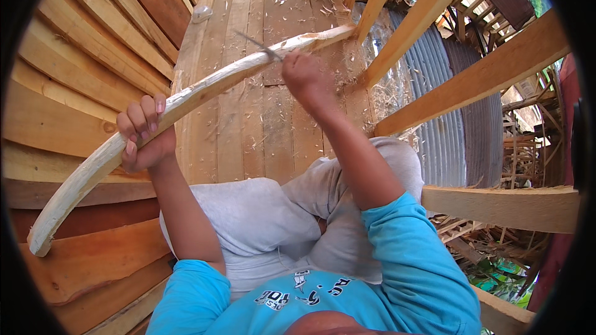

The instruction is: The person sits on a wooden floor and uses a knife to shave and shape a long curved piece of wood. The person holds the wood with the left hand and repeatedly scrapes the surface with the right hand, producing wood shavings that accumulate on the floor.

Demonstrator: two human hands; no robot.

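Observation:
A long pale wooden pole [217, 77], peeled and flattened along parts of its length, slants from the lower left up to the far right. Fingers of my left hand [147, 129] wrap round it left of its middle. My right hand [308, 80], slightly blurred, is closed on a knife whose handle is hidden in the fist. The thin dark knife blade [254, 42] crosses the pole near its far end and points up and left. Whether the edge is cutting into the wood I cannot tell.
Wood shavings lie scattered over the plank floor [248, 130]. A plank wall [87, 80] rises on the left. Upright wooden posts [403, 25] stand on the right, with corrugated metal sheets [441, 105] beyond them. A small clear object [202, 13] sits by the far left wall.

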